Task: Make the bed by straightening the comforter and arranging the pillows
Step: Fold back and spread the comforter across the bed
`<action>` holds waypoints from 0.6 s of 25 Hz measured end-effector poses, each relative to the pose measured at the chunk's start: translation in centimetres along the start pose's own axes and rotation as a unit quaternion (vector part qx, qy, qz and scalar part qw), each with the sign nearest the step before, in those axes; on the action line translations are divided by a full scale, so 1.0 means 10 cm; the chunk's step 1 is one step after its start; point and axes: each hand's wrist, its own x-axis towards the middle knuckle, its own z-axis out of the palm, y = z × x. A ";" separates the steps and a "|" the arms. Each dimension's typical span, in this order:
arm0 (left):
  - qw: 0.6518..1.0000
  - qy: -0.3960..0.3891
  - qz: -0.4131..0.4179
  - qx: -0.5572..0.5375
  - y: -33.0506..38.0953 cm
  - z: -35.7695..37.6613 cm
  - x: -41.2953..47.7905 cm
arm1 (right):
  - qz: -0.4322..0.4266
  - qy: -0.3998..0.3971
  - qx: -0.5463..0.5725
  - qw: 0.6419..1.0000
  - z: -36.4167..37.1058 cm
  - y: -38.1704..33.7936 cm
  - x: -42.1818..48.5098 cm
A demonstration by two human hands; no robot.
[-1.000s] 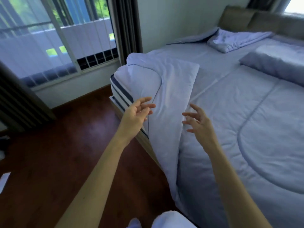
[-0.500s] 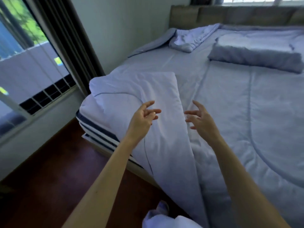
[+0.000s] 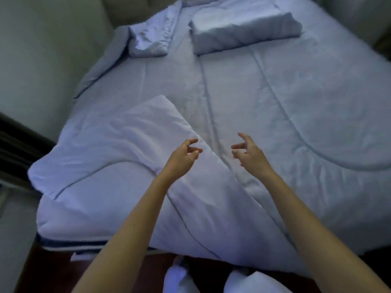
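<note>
A pale blue comforter (image 3: 275, 123) covers the bed (image 3: 63, 243) almost from edge to edge, its quilted seams curving across the right half of the frame. At the lower left, one corner of it lies folded back (image 3: 127, 144) onto the top of the bed in a broad, lighter triangle, and the mattress's dark-striped edge shows beneath. A single pillow (image 3: 243, 32) in matching fabric lies crosswise near the top centre of the frame, resting on the comforter. Just to its left, at the upper left, is a rumpled bundle of the same bedding (image 3: 150, 39), close to the padded headboard (image 3: 127, 9) and the grey wall (image 3: 42, 49).

Both of the person's bare arms reach in from the bottom of the frame. The left hand (image 3: 182, 159) is poised at centre over the slanting edge of the folded-back corner, its fingers loosely curled and thumb close to the fingertips, with no fabric caught between them. The right hand (image 3: 251, 155), just right of centre and apart from the left, is held over the flat comforter with fingers spread and bent, gripping nothing. Whether either hand brushes the cloth cannot be told.

A dark curtain (image 3: 17, 149) runs down the left edge, and a dark wooden floor (image 3: 53, 271) fills the lower left corner.
</note>
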 end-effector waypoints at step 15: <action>0.817 -0.165 0.233 0.500 -1.30 -0.25 1.05 | 0.186 0.031 -0.177 0.966 1.31 0.38 -0.42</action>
